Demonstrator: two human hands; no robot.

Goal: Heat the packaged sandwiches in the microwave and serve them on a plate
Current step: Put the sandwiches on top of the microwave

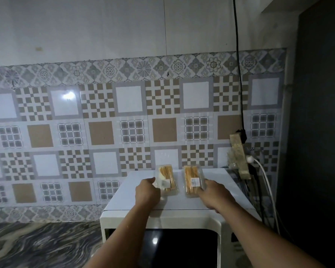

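1. The patterned tile wall [104, 122] fills most of the view; its left edge is cut off by the frame, and a glare spot washes out one white tile.
2. The dark panel [321, 113] on the right is too dim to identify.
3. The marbled tabletop [37, 246] lies at lower left, blurred and cut off by the frame.
4. The white microwave [182, 215] stands on the tabletop against the wall; its dark door runs out of the bottom of the frame, and both forearms cross in front of it.
5. A black cable [238, 64] drops down the wall to a socket strip [239, 157] leaning behind the microwave's right rear corner; the tangle of cords below it is hard to make out.
6. The left sandwich pack [167, 178] and the right sandwich pack [192, 179] lie side by side, slightly apart, on top of the microwave; their labels are unreadable.
7. The left hand [148, 192] has its fingers curled at the left pack's near corner; whether it grips is hidden.
8. The right hand [214, 193] reaches onto the right pack's near right edge, its fingertips hidden, so I cannot tell its grasp.
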